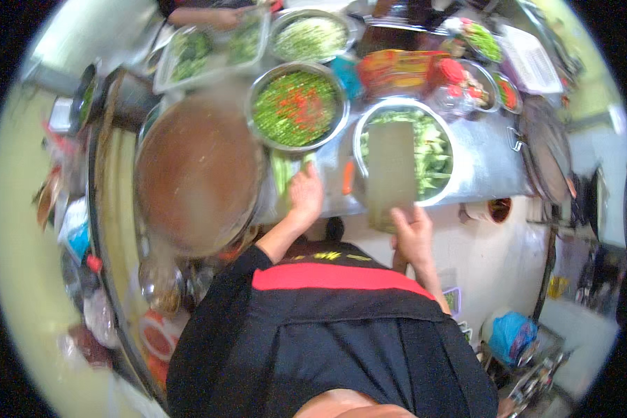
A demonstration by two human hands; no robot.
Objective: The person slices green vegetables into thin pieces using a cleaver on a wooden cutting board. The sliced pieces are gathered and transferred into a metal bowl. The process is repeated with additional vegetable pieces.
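My right hand (414,235) grips a broad cleaver by its handle. The cleaver's flat blade (392,172) points away from me and covers the left part of a metal basin (452,180) of cut green vegetables (433,157). My left hand (306,193) is at some pale green stalks (282,172) on the metal table (324,201); blur hides whether its fingers close on them. Just beyond it stands a steel bowl (251,123) of chopped greens topped with red pieces (300,107). An orange strip (348,177), perhaps carrot, lies between my hands.
A large round chopping block (198,172) stands at left. Behind are a clear tub (159,78) of greens, a bowl of pale shreds (311,39), a red-yellow package (397,68), red-lidded jars (449,91) and a white basket (533,62). Another person's arm (204,18) reaches in at the top.
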